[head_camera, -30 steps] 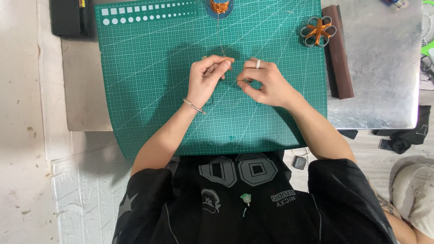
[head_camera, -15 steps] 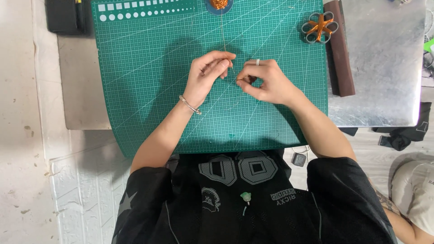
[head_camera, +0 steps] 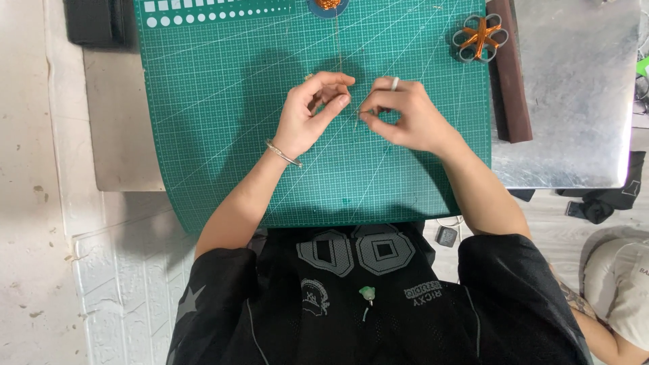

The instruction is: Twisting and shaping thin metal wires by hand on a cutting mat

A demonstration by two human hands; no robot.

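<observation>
Over the middle of a green cutting mat [head_camera: 223, 135], my left hand [head_camera: 307, 115] and my right hand [head_camera: 405, 115] meet with their fingertips pinched. Between them runs a thin wire [head_camera: 338, 51] that leads up the mat to an orange spool [head_camera: 329, 4] at its far edge. Both hands pinch the wire's near end. My left wrist wears a thin bracelet, and a ring sits on a finger of my right hand. What is formed at the fingertips is too small to tell.
A small flower-shaped piece of grey loops with an orange centre [head_camera: 478, 37] lies at the mat's far right. Beside it lies a long dark brown strip [head_camera: 508, 81] on a metal tabletop [head_camera: 574, 101]. A black case [head_camera: 94, 20] sits at the far left. Another person's knee shows at bottom right.
My hands have shifted slightly along the mat, and the fingers have reworked their pinch on the wire. Nothing else on the table has moved.
</observation>
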